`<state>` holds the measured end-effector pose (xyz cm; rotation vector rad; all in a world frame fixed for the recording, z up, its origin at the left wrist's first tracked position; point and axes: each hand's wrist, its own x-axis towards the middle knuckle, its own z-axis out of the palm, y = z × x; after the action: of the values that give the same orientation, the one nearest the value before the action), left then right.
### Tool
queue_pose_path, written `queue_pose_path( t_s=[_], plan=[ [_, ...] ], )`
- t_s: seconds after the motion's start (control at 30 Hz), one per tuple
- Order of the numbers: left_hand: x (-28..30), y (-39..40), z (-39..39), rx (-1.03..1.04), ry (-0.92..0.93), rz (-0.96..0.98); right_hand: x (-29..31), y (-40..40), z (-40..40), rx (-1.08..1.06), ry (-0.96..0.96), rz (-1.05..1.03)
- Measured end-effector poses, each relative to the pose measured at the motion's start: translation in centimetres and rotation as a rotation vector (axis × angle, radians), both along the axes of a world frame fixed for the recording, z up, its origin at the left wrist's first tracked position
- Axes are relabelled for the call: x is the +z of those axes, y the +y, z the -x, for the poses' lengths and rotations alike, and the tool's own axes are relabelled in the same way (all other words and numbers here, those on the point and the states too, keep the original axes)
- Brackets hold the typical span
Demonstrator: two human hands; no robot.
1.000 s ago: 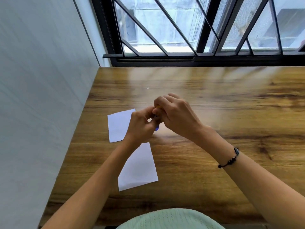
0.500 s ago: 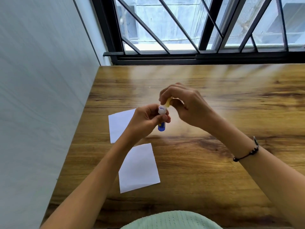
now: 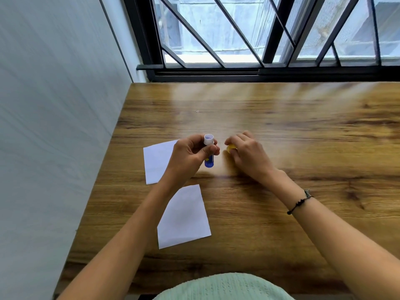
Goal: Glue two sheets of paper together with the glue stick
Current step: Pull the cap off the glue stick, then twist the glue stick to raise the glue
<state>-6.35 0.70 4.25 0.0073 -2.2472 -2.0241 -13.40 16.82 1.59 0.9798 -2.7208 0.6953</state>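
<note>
Paper lies at the left of the wooden bench [image 3: 281, 131]: the far sheet [image 3: 157, 161] is partly hidden under the left wrist, and the near sheet [image 3: 184, 217] sits just this side of it, apart from it and overlapped by the left forearm. Neither sheet shows any glue yet.

Next to the right, the left hand [image 3: 190, 154] has its grip wrapped round the glue stick [image 3: 209, 152], holding it upright above the bench, white collar up and blue base down. Half a second ago the yellow cap [image 3: 231, 148] was just lifting off beside the tube's mouth; a second ago both hands were bunched together over it. Now the hands have parted: the right hand [image 3: 249, 156] has dropped lower and to the right, its grip curled round the cap close to the bench, perhaps setting it down. Whether the cap touches the wood I cannot tell.

That puts the stick open and ready, so the likely next step is twisting up the glue and rubbing it on one sheet.

A black bracelet [image 3: 299, 202] circles the right wrist. A pale wall [image 3: 54, 126] runs along the bench's left edge, and a black-barred window [image 3: 259, 35] closes the far side.
</note>
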Motion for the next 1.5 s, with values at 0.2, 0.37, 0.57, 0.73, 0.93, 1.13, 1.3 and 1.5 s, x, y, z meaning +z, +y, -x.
queue_pose_path(
  t_s=[0.2,0.37,0.57,0.73,0.93,1.13,1.3,1.5],
  plan=[
    [0.3,0.1,-0.1,0.014,-0.002,0.0,0.1,-0.1,-0.4,-0.043,0.06,-0.013],
    [0.9,0.4,0.1,0.109,0.023,-0.002,1.4,-1.0,-3.5,-0.118,0.052,0.375],
    [1.6,1.4,0.0,0.153,0.046,-0.122,0.9,-2.5,-7.1,-0.087,-0.676,0.882],
    [1.3,1.8,-0.4,0.224,0.025,-0.129,0.8,-2.8,-7.3,-0.134,-1.064,1.363],
    [1.3,1.3,-0.3,0.23,-0.019,-0.109,1.3,-3.7,-7.6,-0.184,-1.476,1.477],
    [1.4,1.0,-0.4,0.202,-0.031,-0.083,1.3,-3.4,-7.7,-0.117,-1.451,1.487],
    [1.5,1.1,-0.4,0.172,-0.03,-0.085,1.2,-3.5,-8.0,-0.168,-1.412,1.485],
    [1.9,0.9,-0.3,0.153,-0.017,-0.093,1.3,-3.3,-8.4,-0.131,-1.439,1.441]
  ],
)
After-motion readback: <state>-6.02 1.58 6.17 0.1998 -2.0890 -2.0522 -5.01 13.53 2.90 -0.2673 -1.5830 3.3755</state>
